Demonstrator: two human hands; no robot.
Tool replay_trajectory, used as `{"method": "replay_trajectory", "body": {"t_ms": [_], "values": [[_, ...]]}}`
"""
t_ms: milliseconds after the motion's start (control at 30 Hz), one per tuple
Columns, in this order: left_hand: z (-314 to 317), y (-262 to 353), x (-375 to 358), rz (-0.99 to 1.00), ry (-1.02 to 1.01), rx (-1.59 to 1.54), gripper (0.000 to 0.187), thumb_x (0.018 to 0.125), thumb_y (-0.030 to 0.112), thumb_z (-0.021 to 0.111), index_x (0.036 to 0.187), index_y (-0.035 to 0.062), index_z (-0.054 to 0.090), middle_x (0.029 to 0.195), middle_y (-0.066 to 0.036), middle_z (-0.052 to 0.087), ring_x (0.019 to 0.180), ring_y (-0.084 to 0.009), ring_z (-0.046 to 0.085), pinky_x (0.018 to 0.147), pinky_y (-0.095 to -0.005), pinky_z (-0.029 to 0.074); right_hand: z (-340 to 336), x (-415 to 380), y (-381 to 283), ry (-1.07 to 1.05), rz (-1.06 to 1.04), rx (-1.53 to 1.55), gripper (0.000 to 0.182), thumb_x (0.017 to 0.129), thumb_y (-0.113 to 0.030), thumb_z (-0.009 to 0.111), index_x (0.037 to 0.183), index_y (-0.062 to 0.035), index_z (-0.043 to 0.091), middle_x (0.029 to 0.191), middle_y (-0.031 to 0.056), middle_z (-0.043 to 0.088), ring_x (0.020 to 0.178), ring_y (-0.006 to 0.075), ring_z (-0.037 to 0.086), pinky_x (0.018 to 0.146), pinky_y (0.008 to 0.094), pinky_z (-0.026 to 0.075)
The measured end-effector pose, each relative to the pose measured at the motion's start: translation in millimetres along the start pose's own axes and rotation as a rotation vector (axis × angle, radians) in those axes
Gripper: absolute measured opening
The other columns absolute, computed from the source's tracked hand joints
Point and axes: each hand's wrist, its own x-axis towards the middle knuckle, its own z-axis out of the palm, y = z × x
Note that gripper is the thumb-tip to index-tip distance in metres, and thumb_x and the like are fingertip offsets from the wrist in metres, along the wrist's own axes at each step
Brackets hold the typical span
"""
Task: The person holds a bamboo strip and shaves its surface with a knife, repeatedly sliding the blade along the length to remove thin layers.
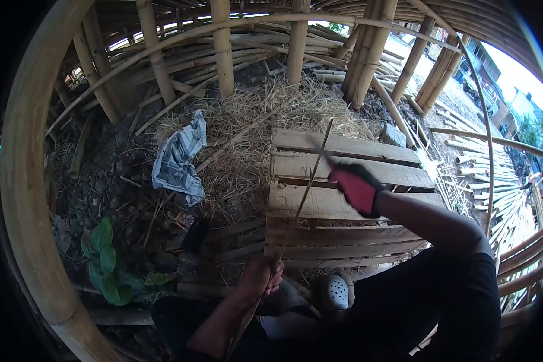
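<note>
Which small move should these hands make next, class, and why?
Probably slide the thin, blurred dark tool lightly along the long, thin tan strip: the right hand, gloved in red and black, holds it near the strip's upper part, while the bare left hand grips the strip low down.

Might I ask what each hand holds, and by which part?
The left hand grips a thin strip partway along; the gloved right hand, a blurred blade, apparently by one end.
</note>
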Motion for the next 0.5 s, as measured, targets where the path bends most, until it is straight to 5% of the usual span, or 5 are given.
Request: {"method": "replay_trajectory", "body": {"t_ms": [133,267,400,433,500], "values": [[-1.3,6.5,7.7,-0.015,0.030,0.019,0.050,0.104,0.050,0.036,0.073,0.0115,0.041,0.047,0.003,0.031,0.036,-0.0075,0.030,0.041,-0.0243,0.027,-1.6,-9.7,-34.6,-0.199,0.129,-0.267,0.046,0.094,-0.053,0.056,0.096,-0.0078,0.064,0.060,-0.0010,0.046,0.041,0.0102,0.038,0.040,0.0277,0.029],[-5.5,6.6,-1.4,-0.018,0.017,-0.021,0.050,0.104,0.050,0.035,0.071,0.0116,0.040,0.047,0.003,0.030,0.036,-0.0073,0.030,0.040,-0.0241,0.026,-5.0,-3.7,-35.2,0.249,0.002,0.285,0.045,0.095,-0.053,0.055,0.093,-0.0089,0.063,0.059,-0.0011,0.046,0.042,0.0093,0.035,0.041,0.0286,0.028],[-0.4,13.0,-1.5,-0.105,0.064,0.055,0.051,0.104,0.050,0.035,0.071,0.0115,0.039,0.047,0.003,0.030,0.035,-0.0073,0.030,0.039,-0.0241,0.026,18.0,-19.1,-39.3,-0.251,0.132,-0.396,0.047,0.094,-0.054,0.056,0.088,-0.0087,0.065,0.060,-0.0014,0.047,0.050,0.0078,0.045,0.045,0.0279,0.033],[0.9,9.7,-0.2,-0.057,0.042,0.039,0.052,0.104,0.051,0.035,0.071,0.0113,0.039,0.047,0.003,0.030,0.035,-0.0074,0.030,0.038,-0.0243,0.026,0.9,-19.2,-51.7,-0.333,0.233,-0.268,0.045,0.094,-0.054,0.055,0.088,-0.0097,0.064,0.059,-0.0019,0.047,0.048,0.0083,0.044,0.042,0.0274,0.032],[-0.1,5.7,0.4,-0.014,0.018,0.014,0.053,0.103,0.052,0.035,0.070,0.0112,0.039,0.047,0.003,0.030,0.035,-0.0075,0.030,0.038,-0.0244,0.026,-10.2,-9.6,-43.6,0.000,0.127,0.103,0.047,0.096,-0.053,0.052,0.085,-0.0078,0.059,0.057,-0.0034,0.044,0.038,0.0080,0.036,0.035,0.0251,0.027]]}}
